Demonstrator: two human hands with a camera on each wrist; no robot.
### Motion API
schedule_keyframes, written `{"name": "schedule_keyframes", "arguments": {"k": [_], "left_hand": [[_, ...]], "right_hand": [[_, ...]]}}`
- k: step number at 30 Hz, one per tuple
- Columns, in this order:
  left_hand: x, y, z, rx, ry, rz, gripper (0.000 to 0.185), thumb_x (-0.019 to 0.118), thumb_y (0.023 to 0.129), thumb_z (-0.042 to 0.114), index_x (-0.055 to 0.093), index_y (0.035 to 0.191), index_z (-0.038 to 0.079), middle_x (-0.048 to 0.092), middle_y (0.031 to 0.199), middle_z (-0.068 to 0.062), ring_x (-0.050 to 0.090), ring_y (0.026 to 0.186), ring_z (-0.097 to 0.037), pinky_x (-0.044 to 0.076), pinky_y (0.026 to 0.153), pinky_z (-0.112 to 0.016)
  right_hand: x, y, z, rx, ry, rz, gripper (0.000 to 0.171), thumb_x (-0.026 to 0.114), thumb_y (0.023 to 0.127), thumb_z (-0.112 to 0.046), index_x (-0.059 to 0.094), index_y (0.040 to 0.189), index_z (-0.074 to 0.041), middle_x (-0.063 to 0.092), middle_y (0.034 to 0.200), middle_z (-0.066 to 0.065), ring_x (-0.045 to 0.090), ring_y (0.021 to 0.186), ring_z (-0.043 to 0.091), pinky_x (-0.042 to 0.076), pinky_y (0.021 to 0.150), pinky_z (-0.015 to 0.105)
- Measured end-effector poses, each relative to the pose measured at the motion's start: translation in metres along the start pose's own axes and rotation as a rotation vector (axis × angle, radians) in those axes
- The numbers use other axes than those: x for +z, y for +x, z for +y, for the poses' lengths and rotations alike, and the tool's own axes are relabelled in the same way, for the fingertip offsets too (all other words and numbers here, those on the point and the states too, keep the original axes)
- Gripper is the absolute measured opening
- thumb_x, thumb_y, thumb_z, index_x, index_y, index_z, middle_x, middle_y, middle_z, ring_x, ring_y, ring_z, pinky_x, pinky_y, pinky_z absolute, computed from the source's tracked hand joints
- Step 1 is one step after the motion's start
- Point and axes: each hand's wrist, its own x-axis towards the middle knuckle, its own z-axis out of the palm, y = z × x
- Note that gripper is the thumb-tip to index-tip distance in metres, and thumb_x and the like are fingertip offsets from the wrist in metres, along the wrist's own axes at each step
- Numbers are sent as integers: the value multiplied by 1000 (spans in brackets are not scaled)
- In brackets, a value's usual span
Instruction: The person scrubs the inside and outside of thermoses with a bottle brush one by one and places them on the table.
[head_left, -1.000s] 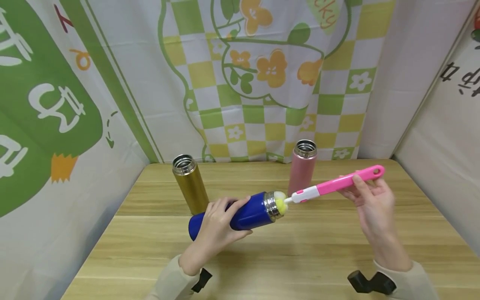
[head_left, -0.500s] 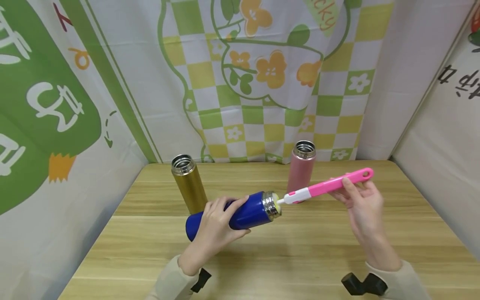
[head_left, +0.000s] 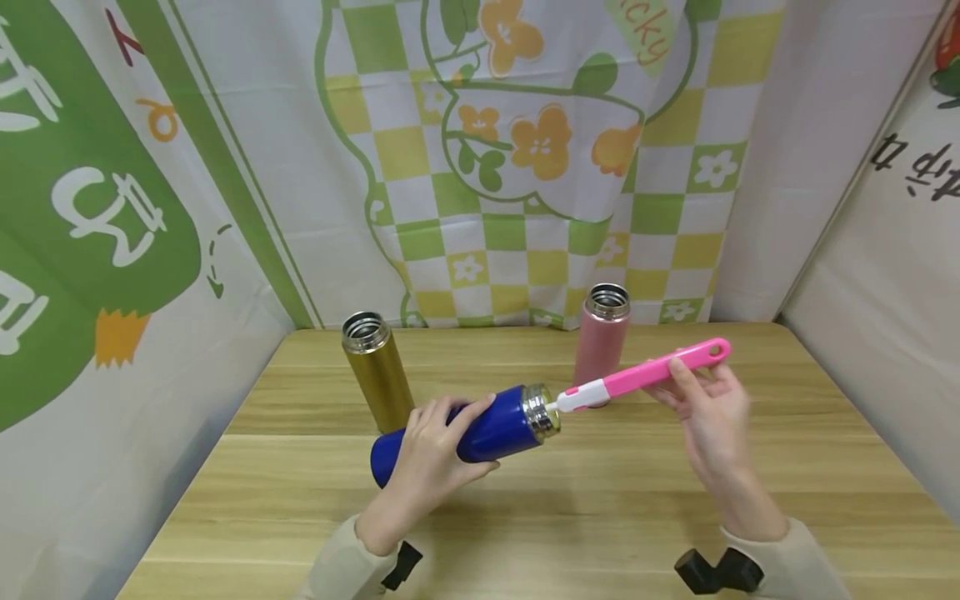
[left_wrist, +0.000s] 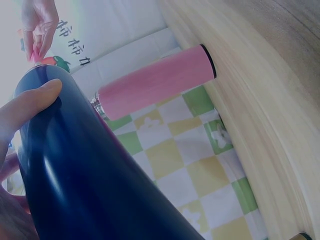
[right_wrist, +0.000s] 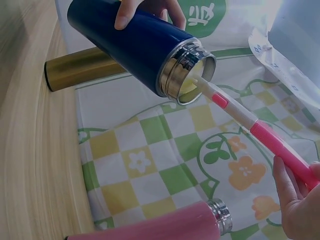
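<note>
Printed cloths [head_left: 540, 200] hang behind and at both sides of the wooden surface [head_left: 592, 525] where you work. At left stands the gold bottle [head_left: 381, 379], its mouth uncovered. Near it, your left hand [head_left: 435, 450] has its fingers wrapped around the blue bottle [head_left: 504, 423], which is tilted, its steel mouth [right_wrist: 179, 67] toward the right; whether its base touches the surface, I cannot tell. Inside this mouth shows the yellow head [right_wrist: 189, 87] of the pink brush [head_left: 637, 377], so I judge that brushing of this bottle is begun, not finished. Behind the brush stands the pink bottle [head_left: 602, 340], also without lid. Rightmost, your right hand [head_left: 711, 421] pinches the brush handle between thumb and fingers. Deeper scrubbing and removal of the brush seem left; whether the other two bottles are already brushed, I cannot know.
</note>
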Motion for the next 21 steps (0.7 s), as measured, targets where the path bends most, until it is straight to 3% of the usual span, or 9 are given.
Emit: {"name": "schedule_keyframes", "arguments": {"k": [3, 7, 10, 14, 16, 18, 21], "left_hand": [[1, 0, 1, -4, -4, -1, 77, 85, 47, 36, 56, 116, 18, 57, 95, -6, 55, 87, -21, 42, 71, -40], [4, 3, 8, 10, -20, -15, 77, 84, 49, 38, 55, 117, 19, 58, 95, -6, 55, 87, -21, 43, 72, -40], [7, 7, 14, 13, -40, -30, 77, 83, 51, 39, 54, 119, 19, 58, 95, -6, 55, 88, -21, 44, 73, -41], [9, 9, 17, -5, -65, -38, 77, 83, 51, 39, 53, 119, 19, 57, 95, -7, 54, 88, -20, 44, 76, -44], [9, 10, 18, -11, -76, -46, 77, 83, 51, 38, 53, 120, 19, 57, 95, -6, 54, 88, -21, 44, 77, -45], [9, 9, 18, -18, -84, -49, 77, 84, 51, 37, 53, 120, 19, 57, 95, -6, 54, 89, -21, 44, 77, -45], [9, 9, 18, -21, -91, -52, 76, 83, 52, 38, 53, 120, 19, 57, 96, -6, 54, 90, -20, 44, 76, -44]], "right_hand": [[-12, 5, 15, -5, -19, -30, 19, 57, 83, -2, 50, 100, 5, 64, 90, 16, 64, 82, 25, 48, 76, 36], [-48, 22, 66, -41, -25, -167, 24, 50, 86, 4, 46, 109, 8, 59, 98, 26, 60, 87, 37, 47, 75, 44], [-57, 28, 91, -26, 8, -240, 28, 47, 86, 8, 44, 113, 9, 55, 103, 31, 57, 90, 43, 47, 75, 46], [-38, 17, 85, 5, 22, -214, 31, 54, 84, 4, 45, 114, 4, 57, 104, 27, 60, 89, 38, 48, 74, 43], [-40, 17, 89, -21, 42, -251, 31, 50, 84, 8, 44, 115, 4, 58, 104, 26, 60, 89, 37, 49, 72, 43], [-39, 17, 87, -9, 14, -213, 30, 51, 85, 7, 43, 114, 5, 57, 104, 28, 59, 89, 38, 49, 72, 44], [-49, 23, 93, -38, 17, -231, 30, 51, 84, 7, 42, 114, 8, 56, 103, 30, 59, 89, 40, 48, 72, 44]]}}
